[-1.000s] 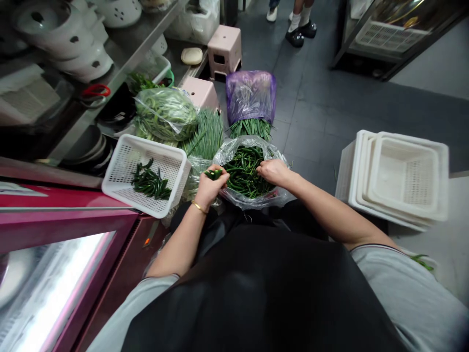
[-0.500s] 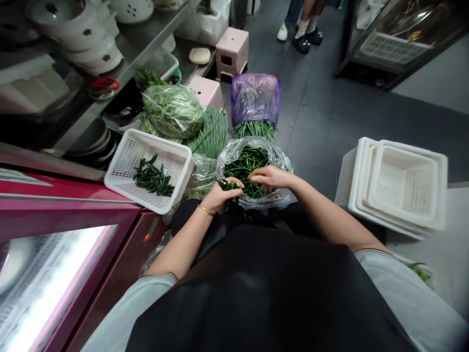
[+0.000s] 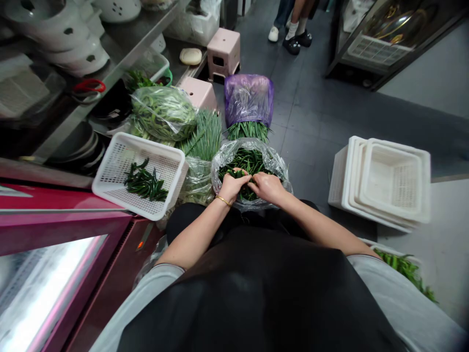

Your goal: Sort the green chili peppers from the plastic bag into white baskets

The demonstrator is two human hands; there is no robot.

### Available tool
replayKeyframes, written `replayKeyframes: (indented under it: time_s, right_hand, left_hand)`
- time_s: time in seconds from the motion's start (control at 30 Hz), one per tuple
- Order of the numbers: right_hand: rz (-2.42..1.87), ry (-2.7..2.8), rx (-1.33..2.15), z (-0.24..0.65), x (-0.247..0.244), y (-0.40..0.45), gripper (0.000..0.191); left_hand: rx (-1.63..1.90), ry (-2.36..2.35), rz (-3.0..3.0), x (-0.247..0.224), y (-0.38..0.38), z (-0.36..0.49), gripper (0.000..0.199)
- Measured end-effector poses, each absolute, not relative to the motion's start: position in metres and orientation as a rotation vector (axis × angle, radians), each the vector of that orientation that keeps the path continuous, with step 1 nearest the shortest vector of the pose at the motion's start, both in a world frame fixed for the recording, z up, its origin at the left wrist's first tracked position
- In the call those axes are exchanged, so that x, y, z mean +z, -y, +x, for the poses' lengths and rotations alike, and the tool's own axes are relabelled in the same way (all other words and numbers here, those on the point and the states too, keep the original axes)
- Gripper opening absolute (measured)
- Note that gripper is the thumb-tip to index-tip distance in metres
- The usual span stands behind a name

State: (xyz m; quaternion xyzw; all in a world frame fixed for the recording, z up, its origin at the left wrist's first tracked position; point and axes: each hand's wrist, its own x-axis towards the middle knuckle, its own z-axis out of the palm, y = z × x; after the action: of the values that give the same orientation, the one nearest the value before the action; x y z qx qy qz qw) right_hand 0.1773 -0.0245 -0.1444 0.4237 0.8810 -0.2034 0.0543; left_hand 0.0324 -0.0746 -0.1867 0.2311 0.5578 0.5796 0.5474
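A clear plastic bag full of dark green chili peppers stands open in front of my lap. My left hand is closed around several green chilies above the bag. Close against it, my right hand has its fingers pinched near the left thumb tip; what lies between them is too small to make out. To the left, a white perforated basket holds a small pile of green chilies.
Bundled green stalks, a bag of green vegetables and a purple-wrapped bundle lie beyond the bag. Stacked white baskets stand right. Pink stools, a shelf with red-handled scissors and another person's legs are farther off.
My left hand has moved right and over the bag, with the chilies still in it. My two hands have come together at the fingertips. The view has shifted slightly.
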Motion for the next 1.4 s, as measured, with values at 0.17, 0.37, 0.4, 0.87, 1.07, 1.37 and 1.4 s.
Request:
replayKeyframes:
  time_s: [0.17, 0.37, 0.4, 0.87, 1.07, 1.37, 1.4]
  right_hand:
    - [1.137, -2.498, -1.589, 0.189, -0.141, 0.02, 0.046]
    - [0.913, -2.045, -2.418, 0.174, -0.155, 0.038, 0.052]
    - [0.921, -1.956, -2.507, 0.172, -0.158, 0.041, 0.055]
    - [0.973, -2.663, -0.221, 0.127, -0.152, -0.023, 0.035]
    - [1.248, -2.682, -0.317, 0.161, -0.145, 0.0, 0.039]
    - [0.907, -2.504, -1.572, 0.182, -0.135, 0.022, 0.047]
    - [0.9, -2.464, -1.657, 0.18, -0.136, 0.018, 0.051]
  left_hand:
    - [1.147, -1.177, 0.755, -0.18, 0.099, 0.025, 0.027]
    - [1.102, -0.998, 0.91, -0.159, 0.123, 0.009, 0.031]
    - [1.111, -0.995, 0.976, -0.158, 0.125, 0.007, 0.03]
    - [1.382, -1.323, 0.573, -0.144, 0.124, -0.075, 0.035]
    - [1.253, -1.177, 0.261, -0.163, 0.109, -0.009, 0.027]
    - [1.121, -1.039, 0.448, -0.166, 0.114, 0.008, 0.036]
    - [1.079, -1.047, 0.515, -0.163, 0.115, 0.004, 0.035]
